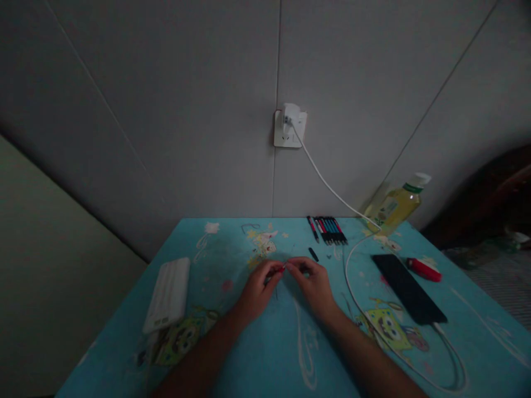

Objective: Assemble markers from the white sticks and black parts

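Note:
Over the middle of the table, my left hand (259,288) is closed around a red pen barrel (281,269), most of it covered by the fingers. My right hand (311,283) meets it from the other side, thumb and forefinger pinched at the pen's pale tip. The two hands' fingertips nearly touch. Just beyond my right hand lies a small black pen part (313,254), with a tiny dark piece (329,256) beside it. Farther back, several red, blue and black pens (331,230) lie side by side, with one pen (313,229) slightly apart on their left.
A white power bank (168,294) lies at left. At right are a black phone (409,288), a red object (423,269) and a bottle of yellow liquid (396,205). A white cable (327,185) runs from the wall charger (290,116) across the table to the phone.

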Demonstrator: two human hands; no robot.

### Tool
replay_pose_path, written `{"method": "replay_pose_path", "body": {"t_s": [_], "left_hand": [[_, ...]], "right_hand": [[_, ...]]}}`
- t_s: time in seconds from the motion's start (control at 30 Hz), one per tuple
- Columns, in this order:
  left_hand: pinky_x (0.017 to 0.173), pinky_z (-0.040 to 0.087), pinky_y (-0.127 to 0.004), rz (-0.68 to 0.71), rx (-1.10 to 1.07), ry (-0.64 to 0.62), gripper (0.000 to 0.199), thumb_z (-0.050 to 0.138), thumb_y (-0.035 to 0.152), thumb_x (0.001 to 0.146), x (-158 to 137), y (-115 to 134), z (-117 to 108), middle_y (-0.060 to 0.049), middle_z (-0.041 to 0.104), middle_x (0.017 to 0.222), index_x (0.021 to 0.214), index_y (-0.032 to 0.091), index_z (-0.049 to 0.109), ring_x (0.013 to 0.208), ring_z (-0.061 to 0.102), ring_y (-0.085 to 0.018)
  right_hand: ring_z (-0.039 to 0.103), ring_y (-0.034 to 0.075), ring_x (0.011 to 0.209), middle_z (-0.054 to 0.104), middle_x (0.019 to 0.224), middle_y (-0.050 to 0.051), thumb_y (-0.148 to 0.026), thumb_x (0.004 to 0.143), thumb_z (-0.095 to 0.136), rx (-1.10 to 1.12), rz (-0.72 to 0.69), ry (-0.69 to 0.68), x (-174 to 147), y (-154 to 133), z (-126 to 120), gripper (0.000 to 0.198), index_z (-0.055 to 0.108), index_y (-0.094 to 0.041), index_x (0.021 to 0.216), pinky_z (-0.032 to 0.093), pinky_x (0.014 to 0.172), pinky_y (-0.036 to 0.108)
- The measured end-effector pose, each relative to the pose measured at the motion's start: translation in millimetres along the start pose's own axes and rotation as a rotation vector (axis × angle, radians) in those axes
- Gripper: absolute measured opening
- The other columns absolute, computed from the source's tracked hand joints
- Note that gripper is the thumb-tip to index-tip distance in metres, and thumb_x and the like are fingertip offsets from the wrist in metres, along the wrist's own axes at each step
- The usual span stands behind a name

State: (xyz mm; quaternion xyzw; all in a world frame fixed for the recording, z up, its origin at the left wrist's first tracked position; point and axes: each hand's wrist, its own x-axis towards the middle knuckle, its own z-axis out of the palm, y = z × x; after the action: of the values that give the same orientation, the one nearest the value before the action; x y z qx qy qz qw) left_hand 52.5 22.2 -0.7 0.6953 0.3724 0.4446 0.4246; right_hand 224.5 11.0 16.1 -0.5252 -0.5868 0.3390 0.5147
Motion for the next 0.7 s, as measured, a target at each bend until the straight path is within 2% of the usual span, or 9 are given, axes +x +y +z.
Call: {"method": "replay_pose_path", "body": {"t_s": [0.2, 0.27, 0.37, 0.47, 0.6, 0.7], "left_hand": [[0.092, 0.048, -0.034, -0.005, -0.014, 0.001, 0.019, 0.052, 0.029, 0.098, -2.5, -2.8, 2.8, -0.007, 0.066, 0.107, 0.112, 0.022, 0.061, 0.103, 0.062, -0.020], [0.092, 0.048, -0.033, -0.022, -0.038, 0.020, 0.018, 0.053, 0.030, 0.097, -2.7, -4.0, 3.6, -0.006, 0.066, 0.107, 0.111, 0.022, 0.061, 0.102, 0.062, -0.020], [0.093, 0.048, -0.033, -0.064, -0.103, 0.079, 0.019, 0.055, 0.031, 0.096, -1.1, -6.8, 2.5, -0.006, 0.066, 0.107, 0.112, 0.022, 0.060, 0.103, 0.063, -0.020], [0.086, 0.050, -0.030, -0.109, -0.192, 0.154, 0.022, 0.055, 0.034, 0.096, 2.0, -8.5, -1.8, -0.006, 0.066, 0.105, 0.113, 0.021, 0.058, 0.096, 0.065, -0.019], [0.070, 0.050, -0.025, -0.139, -0.187, 0.250, 0.026, 0.051, 0.037, 0.097, 6.0, -7.3, -9.6, -0.005, 0.066, 0.094, 0.115, 0.019, 0.056, 0.082, 0.063, -0.016], [0.081, 0.050, -0.029, -0.082, 0.013, 0.320, 0.025, 0.045, 0.034, 0.100, 6.8, -6.3, -16.2, -0.006, 0.066, 0.102, 0.116, 0.020, 0.056, 0.090, 0.063, -0.018]], "right_hand": [[0.062, 0.016, 0.072, 0.072, 0.086, 0.004, -0.036, 0.089, 0.064, -0.051, -0.117, -0.036, -2.8, -4.5, 1.7, 0.018, 0.073, -0.021, 0.092, 0.050, 0.067, 0.028], [0.064, 0.017, 0.081, 0.071, 0.094, 0.006, -0.034, 0.092, 0.060, -0.057, -0.181, -0.071, -3.5, -4.9, 2.1, 0.019, 0.074, -0.022, 0.095, 0.051, 0.073, 0.030], [0.063, 0.020, 0.098, 0.069, 0.107, 0.008, -0.030, 0.098, 0.050, -0.130, -0.234, -0.068, -3.6, -1.4, 1.0, 0.026, 0.069, -0.024, 0.114, 0.051, 0.086, 0.034], [0.061, 0.022, 0.102, 0.068, 0.110, 0.009, -0.026, 0.099, 0.048, -0.348, -0.258, -0.064, -2.2, 7.5, -0.5, 0.029, 0.065, -0.023, 0.122, 0.047, 0.093, 0.037], [0.058, 0.024, 0.097, 0.066, 0.102, 0.009, -0.026, 0.095, 0.055, -0.679, -0.228, -0.120, 0.6, 20.7, 0.0, 0.021, 0.070, -0.022, 0.109, 0.045, 0.091, 0.039], [0.057, 0.024, 0.098, 0.065, 0.103, 0.009, -0.026, 0.093, 0.058, -0.795, -0.197, -0.114, 3.2, 26.4, 1.8, 0.019, 0.070, -0.024, 0.108, 0.043, 0.090, 0.038]]}}
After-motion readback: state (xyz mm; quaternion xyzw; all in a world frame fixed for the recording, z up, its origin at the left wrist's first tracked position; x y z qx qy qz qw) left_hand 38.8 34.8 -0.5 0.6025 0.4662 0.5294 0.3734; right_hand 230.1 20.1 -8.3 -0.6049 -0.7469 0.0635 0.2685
